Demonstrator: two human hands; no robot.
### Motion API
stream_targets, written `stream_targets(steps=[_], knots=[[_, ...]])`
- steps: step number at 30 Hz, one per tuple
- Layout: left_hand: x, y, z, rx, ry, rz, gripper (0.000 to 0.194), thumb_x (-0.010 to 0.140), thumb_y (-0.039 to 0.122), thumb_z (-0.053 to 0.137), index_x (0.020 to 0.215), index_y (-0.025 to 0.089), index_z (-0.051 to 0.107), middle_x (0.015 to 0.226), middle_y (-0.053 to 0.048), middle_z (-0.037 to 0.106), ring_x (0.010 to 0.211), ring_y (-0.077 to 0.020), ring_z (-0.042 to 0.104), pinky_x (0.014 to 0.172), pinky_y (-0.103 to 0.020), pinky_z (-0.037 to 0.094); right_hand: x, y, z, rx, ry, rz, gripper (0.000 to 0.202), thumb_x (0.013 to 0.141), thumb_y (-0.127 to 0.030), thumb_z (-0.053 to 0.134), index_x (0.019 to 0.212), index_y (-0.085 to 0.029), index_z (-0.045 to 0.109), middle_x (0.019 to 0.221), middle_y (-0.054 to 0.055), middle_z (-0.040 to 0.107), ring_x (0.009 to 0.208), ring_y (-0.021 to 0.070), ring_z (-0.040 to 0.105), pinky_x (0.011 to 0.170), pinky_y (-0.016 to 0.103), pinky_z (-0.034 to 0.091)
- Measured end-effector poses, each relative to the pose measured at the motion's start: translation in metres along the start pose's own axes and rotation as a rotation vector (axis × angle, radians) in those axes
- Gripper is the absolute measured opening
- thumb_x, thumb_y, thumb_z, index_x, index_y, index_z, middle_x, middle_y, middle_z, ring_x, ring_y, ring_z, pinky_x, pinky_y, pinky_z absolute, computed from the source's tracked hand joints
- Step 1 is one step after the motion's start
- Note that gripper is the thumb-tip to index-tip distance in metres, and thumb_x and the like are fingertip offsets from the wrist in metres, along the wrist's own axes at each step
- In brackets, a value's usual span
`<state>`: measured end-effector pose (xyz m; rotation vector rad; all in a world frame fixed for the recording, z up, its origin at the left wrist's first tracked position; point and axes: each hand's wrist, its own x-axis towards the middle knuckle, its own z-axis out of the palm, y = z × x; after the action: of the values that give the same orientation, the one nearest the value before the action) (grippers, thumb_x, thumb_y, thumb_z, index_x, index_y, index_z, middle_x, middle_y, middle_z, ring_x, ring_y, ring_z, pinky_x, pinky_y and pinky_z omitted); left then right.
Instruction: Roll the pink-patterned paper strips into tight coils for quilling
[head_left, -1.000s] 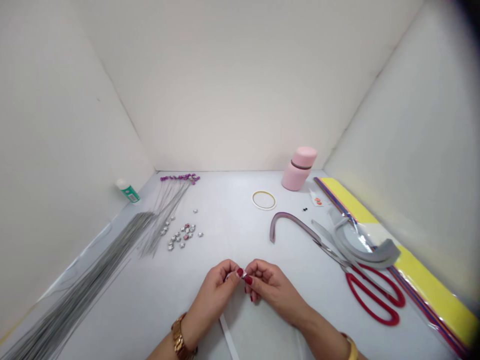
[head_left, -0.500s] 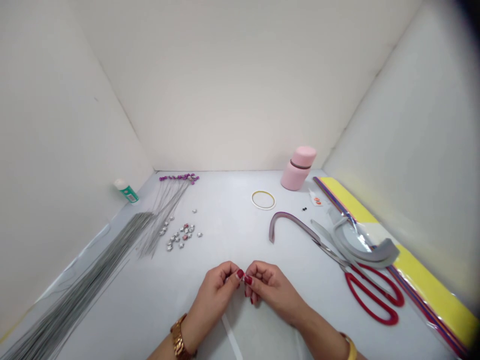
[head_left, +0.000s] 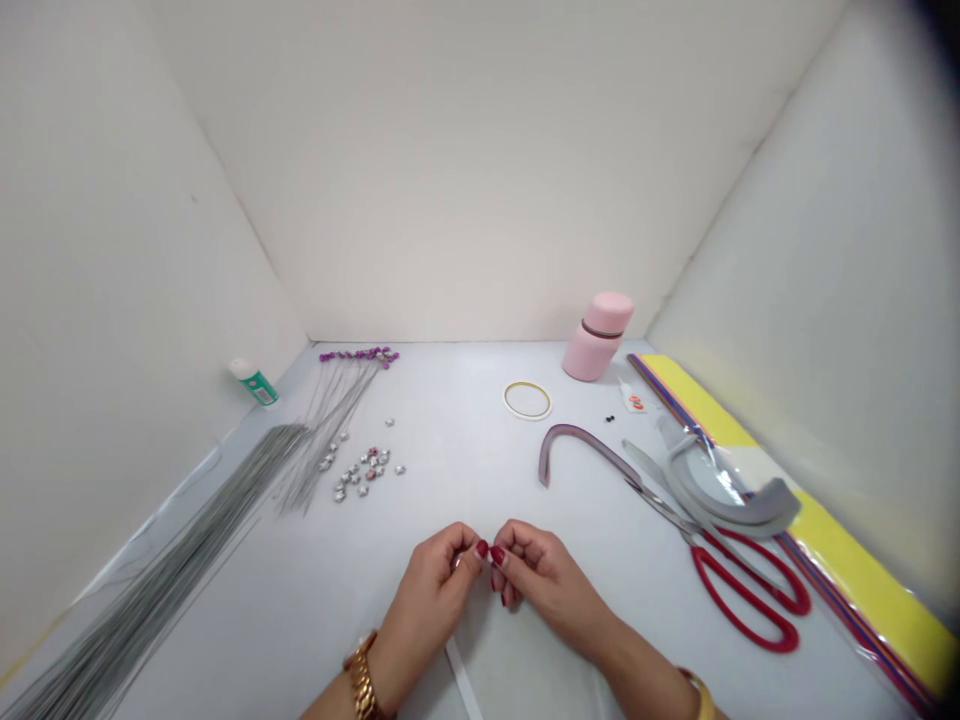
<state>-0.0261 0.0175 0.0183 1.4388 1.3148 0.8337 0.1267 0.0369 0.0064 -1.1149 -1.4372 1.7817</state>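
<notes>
My left hand (head_left: 444,575) and my right hand (head_left: 544,575) meet at the fingertips above the near part of the table. Both are closed in a pinch, thumbs against curled fingers. A tiny pale bit seems to sit between the thumb tips, mostly hidden by them, and I cannot make out its kind. Below my left hand a narrow whitish strip (head_left: 463,682) runs down toward the near edge. Small silver folded stars (head_left: 363,491), a few of them pinkish, lie scattered to the left of my hands.
Thin grey wires (head_left: 187,535) spread along the left, with purple-tipped stems (head_left: 360,356) behind. A glue stick (head_left: 256,383) stands by the left wall. Farther right are a tape ring (head_left: 504,400), pink flask (head_left: 592,350), curved paper strips (head_left: 577,431), red-handled scissors (head_left: 750,620) and yellow sheets (head_left: 847,545).
Both hands stay nearly in place, with the thumb tips shifting slightly. The narrow strip below my left hand has moved a little. Everything else on the table lies as before.
</notes>
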Motion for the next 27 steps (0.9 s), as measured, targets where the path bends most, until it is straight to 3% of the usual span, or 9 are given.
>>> stream_targets(steps=[6,12,15,18,27], knots=[[0.000,0.004,-0.002,0.006,-0.003,0.020,0.028,0.085,0.032,0.038,0.067,0.016,0.053,0.063,-0.001,0.056,0.060,-0.0145,0.049,0.058,-0.023,0.036,-0.002,0.002,0.000,-0.084,-0.030,-0.112,0.022,0.086,-0.038,0.043,0.077,-0.018,0.047,0.063,-0.002,0.052,0.051,0.0092,0.048,0.052,0.022,0.039],[0.003,-0.004,-0.003,-0.100,-0.029,-0.116,0.028,0.082,0.038,0.041,0.068,0.017,0.052,0.051,0.005,0.043,0.045,-0.0105,0.037,0.046,-0.021,0.031,0.000,0.000,-0.002,0.023,-0.034,-0.049,0.025,0.084,-0.041,0.045,0.076,-0.017,0.047,0.059,-0.003,0.051,0.048,0.0088,0.047,0.049,0.021,0.038],[0.005,-0.007,-0.003,-0.099,-0.024,-0.136,0.023,0.080,0.032,0.044,0.066,0.016,0.052,0.052,0.004,0.045,0.048,-0.0108,0.039,0.047,-0.021,0.031,0.001,-0.001,-0.003,0.034,-0.036,-0.028,0.025,0.082,-0.041,0.048,0.076,-0.017,0.047,0.058,-0.003,0.052,0.048,0.0087,0.047,0.049,0.021,0.037],[0.006,-0.004,-0.003,-0.028,0.013,-0.103,0.020,0.078,0.026,0.043,0.064,0.015,0.053,0.057,0.002,0.050,0.056,-0.0129,0.044,0.054,-0.021,0.034,0.000,-0.001,-0.002,0.036,-0.034,-0.008,0.024,0.082,-0.040,0.048,0.076,-0.017,0.048,0.058,-0.003,0.053,0.048,0.0086,0.048,0.049,0.021,0.037],[-0.002,0.003,-0.001,0.343,0.110,0.054,0.016,0.074,0.018,0.046,0.060,0.018,0.053,0.057,0.001,0.054,0.053,-0.0127,0.046,0.052,-0.022,0.032,0.001,0.000,-0.001,0.019,-0.035,0.027,0.022,0.080,-0.036,0.052,0.070,-0.017,0.049,0.052,-0.005,0.051,0.044,0.0082,0.046,0.047,0.021,0.036]])
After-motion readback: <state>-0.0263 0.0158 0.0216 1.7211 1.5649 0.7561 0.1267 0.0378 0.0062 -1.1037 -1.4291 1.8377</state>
